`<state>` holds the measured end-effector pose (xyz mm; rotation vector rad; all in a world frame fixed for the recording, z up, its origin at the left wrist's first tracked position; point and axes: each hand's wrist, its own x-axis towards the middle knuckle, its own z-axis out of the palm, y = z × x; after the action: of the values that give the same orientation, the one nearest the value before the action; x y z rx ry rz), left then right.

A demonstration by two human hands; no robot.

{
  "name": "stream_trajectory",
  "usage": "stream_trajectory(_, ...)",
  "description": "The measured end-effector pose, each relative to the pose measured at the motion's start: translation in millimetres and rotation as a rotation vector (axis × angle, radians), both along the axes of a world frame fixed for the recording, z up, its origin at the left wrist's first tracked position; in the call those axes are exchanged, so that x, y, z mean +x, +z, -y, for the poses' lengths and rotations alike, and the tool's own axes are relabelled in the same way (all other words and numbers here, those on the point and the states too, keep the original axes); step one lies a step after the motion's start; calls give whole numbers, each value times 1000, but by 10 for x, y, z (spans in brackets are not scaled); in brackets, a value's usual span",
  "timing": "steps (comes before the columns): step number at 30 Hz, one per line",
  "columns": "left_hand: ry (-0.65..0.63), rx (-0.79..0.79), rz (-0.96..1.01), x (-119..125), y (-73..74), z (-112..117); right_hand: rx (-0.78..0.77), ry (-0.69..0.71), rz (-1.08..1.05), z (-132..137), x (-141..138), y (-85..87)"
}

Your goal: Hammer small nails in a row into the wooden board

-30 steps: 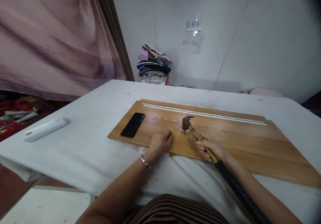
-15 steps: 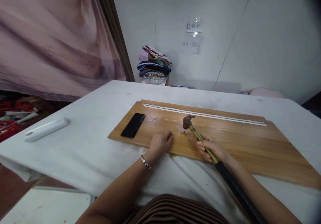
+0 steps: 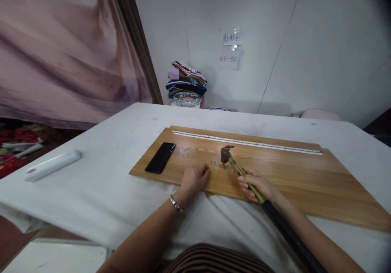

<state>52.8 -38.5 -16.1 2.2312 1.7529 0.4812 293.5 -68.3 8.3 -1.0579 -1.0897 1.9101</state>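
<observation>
My right hand (image 3: pixel 255 185) is wrapped round the hammer (image 3: pixel 246 175), gripping its yellow-and-black handle partway along. The rusty claw head is just over the wooden board (image 3: pixel 293 175), right of my left hand. Curled in on itself, my left hand (image 3: pixel 195 178) rests on the board near its front edge; whatever its fingers hold, if anything, is hidden. Several small nail heads or marks (image 3: pixel 215 163) show in the wood between my left hand and the hammer head. Loose thin nails (image 3: pixel 184 150) lie scattered on the board beyond my left hand.
A black phone (image 3: pixel 160 157) lies on the board's left end. Two white measuring strips (image 3: pixel 244 141) run along its back edge. The white-covered table (image 3: pixel 100 175) also bears a white handle-like object (image 3: pixel 53 165). Folded cloths (image 3: pixel 186 85) are stacked by the wall.
The view has tilted up slightly, so everything sits a little lower. Both hands and the hammer keep nearly the same places over the board.
</observation>
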Motion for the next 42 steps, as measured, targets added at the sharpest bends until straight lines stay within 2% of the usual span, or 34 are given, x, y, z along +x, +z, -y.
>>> stream_trajectory(5,-8,10,4,-7,-16,-8,24,-14,4,18,-34,51)
stream_trajectory(13,1,7,15,-3,-1,1,-17,3,20,-9,-47,6)
stream_trajectory(21,-5,11,16,-10,-28,-13,38,-26,21,10,-53,38)
stream_trajectory(28,-15,9,28,-5,-3,-4,7,-15,33,-17,-64,-2)
stream_trajectory(42,-5,-2,19,-10,-22,-16,19,-18,37,-6,-57,29)
